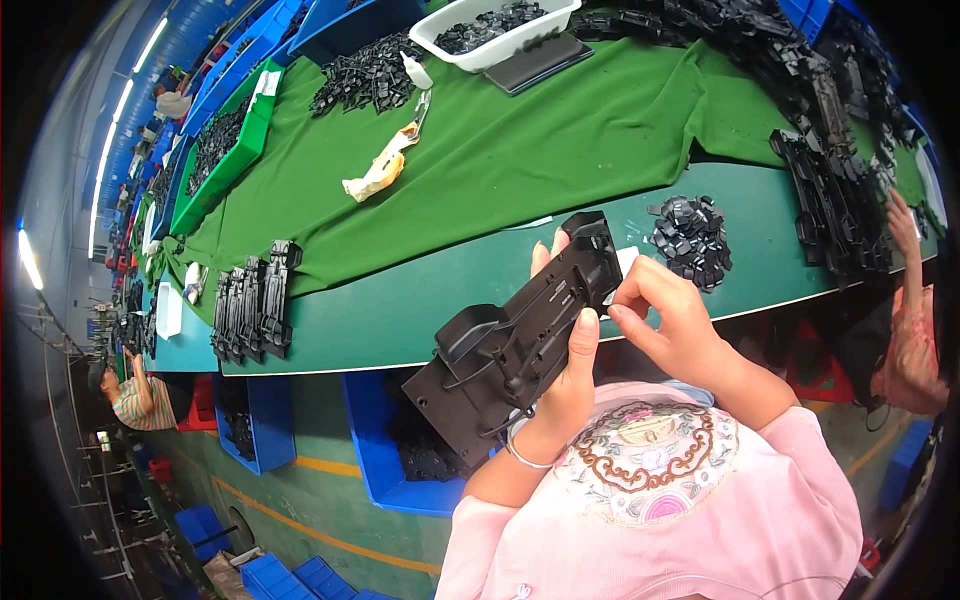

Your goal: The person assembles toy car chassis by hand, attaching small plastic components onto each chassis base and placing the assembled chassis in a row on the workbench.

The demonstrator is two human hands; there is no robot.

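A long black moulded plastic part is held up at a tilt before the table edge. Gripping it is my left hand, with the thumb along its near side and fingertips showing behind its far side. At the part's upper right end is my right hand, thumb and forefinger pinched together. Whatever those fingers hold is too small or hidden to tell. A small white piece shows just behind these fingers. Beyond them a pile of small black plastic pieces lies on the green tabletop.
Several similar long black parts stand in a row on the left, and more are heaped on the right. Across the green cloth are a cloth-wrapped tool, a white bin and a green bin. Another person's hand reaches in at right.
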